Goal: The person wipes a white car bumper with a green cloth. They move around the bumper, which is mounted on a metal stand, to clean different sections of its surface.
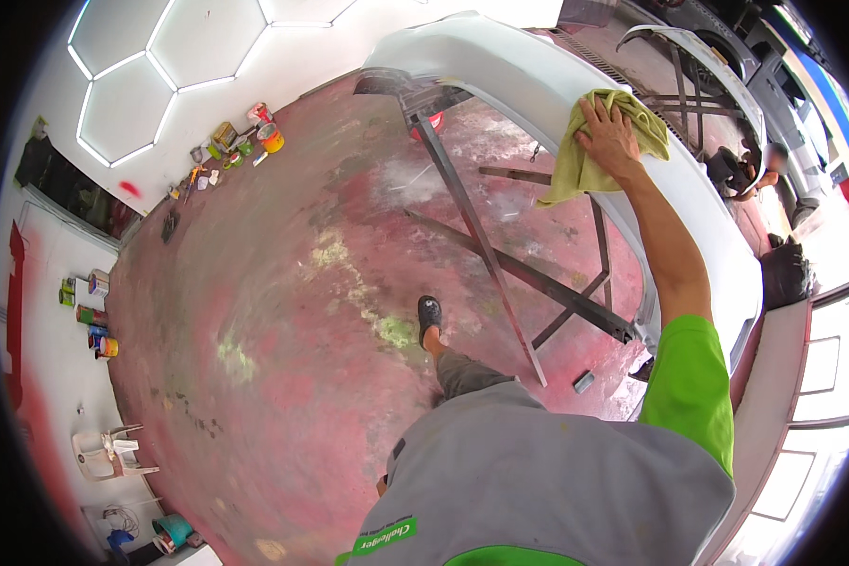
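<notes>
Bumper: the pale grey-white one (pixel 519 75) lies across a dark metal stand (pixel 575 304) ahead and to my right, curving from the far end down to my right side.
Cloth: yellow-green, bunched (pixel 571 168), on the bumper's face about midway along, one corner drooping past its inner edge.
Right hand: mine (pixel 610 140) is laid flat on the cloth, fingers somewhat apart, clamped on nothing that I can see.
Left hand: only a sliver of skin (pixel 382 485) shows beside my shirt; I cannot tell whether it is hand or arm, or how the fingers stand.
Wiping: under way, I judge, since the cloth is down on the bumper beneath my palm.
Done: I can't tell wiped face from unwiped; the colour is pale throughout, with a few faint patches.
Left to do: possibly the far end and the near end, both well apart from the cloth; nothing visible confirms either.
Floor: reddish, stained (pixel 283 330), with a small dark block (pixel 584 381) near the stand's foot.
</notes>
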Tool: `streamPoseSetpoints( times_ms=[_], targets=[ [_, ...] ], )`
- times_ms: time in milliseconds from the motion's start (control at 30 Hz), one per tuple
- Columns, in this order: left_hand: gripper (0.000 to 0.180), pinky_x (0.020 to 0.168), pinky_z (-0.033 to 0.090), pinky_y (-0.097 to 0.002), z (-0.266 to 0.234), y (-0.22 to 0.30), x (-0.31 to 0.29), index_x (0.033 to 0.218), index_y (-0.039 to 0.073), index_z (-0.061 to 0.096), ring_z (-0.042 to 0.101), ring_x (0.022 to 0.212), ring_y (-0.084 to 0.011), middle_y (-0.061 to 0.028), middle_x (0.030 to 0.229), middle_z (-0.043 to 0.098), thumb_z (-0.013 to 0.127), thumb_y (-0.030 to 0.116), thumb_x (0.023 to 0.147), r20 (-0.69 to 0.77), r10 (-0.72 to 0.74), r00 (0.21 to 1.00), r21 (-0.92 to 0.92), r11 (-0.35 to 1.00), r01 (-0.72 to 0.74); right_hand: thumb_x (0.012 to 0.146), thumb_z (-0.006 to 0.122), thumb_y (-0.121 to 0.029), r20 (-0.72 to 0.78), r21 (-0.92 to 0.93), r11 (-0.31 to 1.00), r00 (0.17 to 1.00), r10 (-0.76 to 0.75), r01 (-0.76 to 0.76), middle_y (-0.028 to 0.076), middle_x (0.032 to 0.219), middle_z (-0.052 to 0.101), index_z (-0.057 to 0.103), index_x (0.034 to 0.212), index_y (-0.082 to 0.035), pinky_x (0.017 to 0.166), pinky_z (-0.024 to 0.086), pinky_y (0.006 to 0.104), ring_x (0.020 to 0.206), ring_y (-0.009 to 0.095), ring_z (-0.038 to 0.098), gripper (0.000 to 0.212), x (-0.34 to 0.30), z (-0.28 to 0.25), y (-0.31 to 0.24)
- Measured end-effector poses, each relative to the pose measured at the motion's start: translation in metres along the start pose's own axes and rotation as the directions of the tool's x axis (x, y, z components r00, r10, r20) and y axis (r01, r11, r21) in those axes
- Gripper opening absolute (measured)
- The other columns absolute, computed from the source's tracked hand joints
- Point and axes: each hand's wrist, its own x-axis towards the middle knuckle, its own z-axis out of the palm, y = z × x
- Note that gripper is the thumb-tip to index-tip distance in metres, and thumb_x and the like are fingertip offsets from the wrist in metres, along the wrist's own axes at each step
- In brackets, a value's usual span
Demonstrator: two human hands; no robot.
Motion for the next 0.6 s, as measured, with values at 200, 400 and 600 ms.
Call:
streamPoseSetpoints(
  times_ms=[200,400,600],
  targets=[
    [0.043,0.056,0.047,-0.0308,-0.006,0.05,0.042,0.108,-0.002,0.062,0.059,0.069,-0.0161,-0.0081,0.085,0.063,0.062,0.04,0.1,-0.055,-0.118,0.992,-0.037,0.993,0.116,0.096,0.063,-0.041,-0.117,-0.129,0.986,0.985,-0.123,0.108,0.013,0.159,0.041,0.034,0.157,-0.019,0.11,0.037,0.0585,0.14,0.042,0.041,0.071,0.118,0.04,-0.072],
    [0.045,0.057,0.047,-0.0292,-0.034,0.168,0.099,0.113,-0.003,0.063,0.061,0.073,-0.0154,-0.0083,0.09,0.064,0.062,0.04,0.101,-0.112,-0.144,0.983,-0.174,0.977,0.124,0.097,0.062,-0.04,-0.065,-0.138,0.981,0.987,-0.147,0.137,0.011,0.161,0.039,0.033,0.158,-0.019,0.109,0.037,0.0586,0.141,0.041,0.041,0.07,0.239,0.08,-0.139],
    [0.046,0.06,0.048,-0.0282,-0.052,0.327,0.143,0.117,-0.004,0.063,0.062,0.076,-0.0153,-0.0078,0.094,0.065,0.063,0.04,0.101,-0.15,-0.028,0.988,-0.316,0.949,-0.021,0.1,0.059,-0.038,0.018,-0.134,0.938,0.948,-0.319,0.319,0.009,0.164,0.036,0.033,0.16,-0.02,0.112,0.035,0.059,0.145,0.04,0.039,0.068,0.328,0.1,-0.189]
  ],
)
